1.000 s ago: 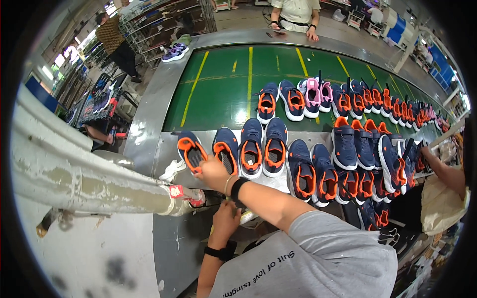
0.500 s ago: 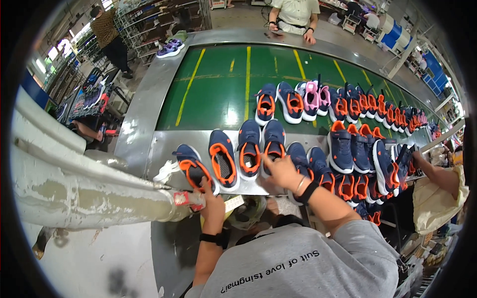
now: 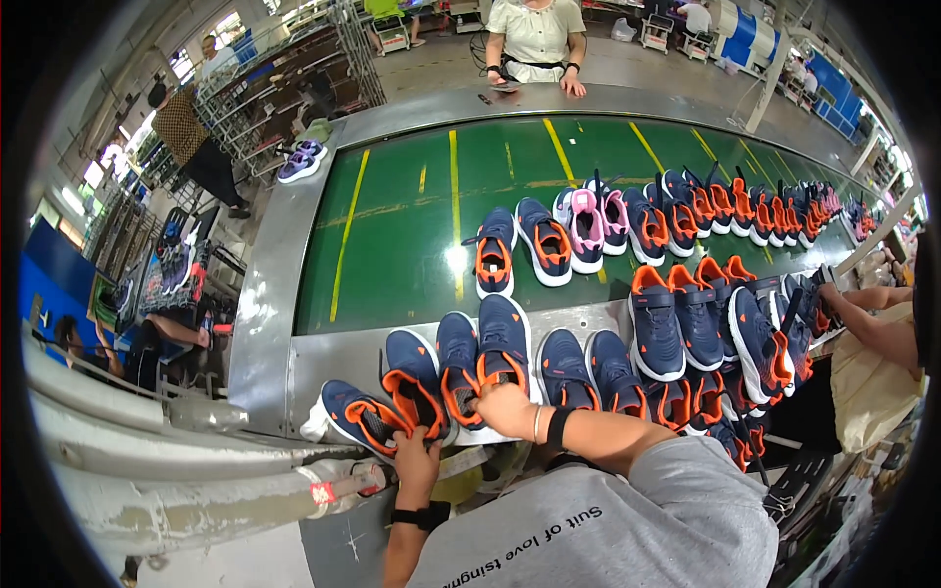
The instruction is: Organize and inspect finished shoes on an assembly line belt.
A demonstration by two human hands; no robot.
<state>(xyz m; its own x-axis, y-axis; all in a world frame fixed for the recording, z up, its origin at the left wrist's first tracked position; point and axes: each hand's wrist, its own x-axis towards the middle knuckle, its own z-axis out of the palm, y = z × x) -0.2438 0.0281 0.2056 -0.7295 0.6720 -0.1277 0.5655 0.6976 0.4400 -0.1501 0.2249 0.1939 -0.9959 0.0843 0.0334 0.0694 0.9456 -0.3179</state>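
A row of navy and orange sneakers stands on the metal ledge [image 3: 323, 353] in front of me. My left hand [image 3: 417, 459], with a black wristband, grips the heel of one sneaker [image 3: 414, 384] near the row's left end, beside a tilted sneaker [image 3: 361, 419]. My right hand [image 3: 505, 410], wearing a bracelet and a black band, closes on the heel of a sneaker [image 3: 503, 343] two places to the right. Between them stands another sneaker [image 3: 459, 365]. More pairs [image 3: 588, 367] continue to the right.
A green conveyor belt [image 3: 392, 235] beyond the ledge carries more sneakers [image 3: 549, 240], one pink [image 3: 586, 225]. A person in a pale shirt [image 3: 537, 34] stands at its far side. Another person's arm [image 3: 877, 328] reaches in at right. A grey pipe [image 3: 196, 500] runs below left.
My right hand has come back left from the middle of the row onto a sneaker heel nearer my left hand. The left hand stays at the row's left end.
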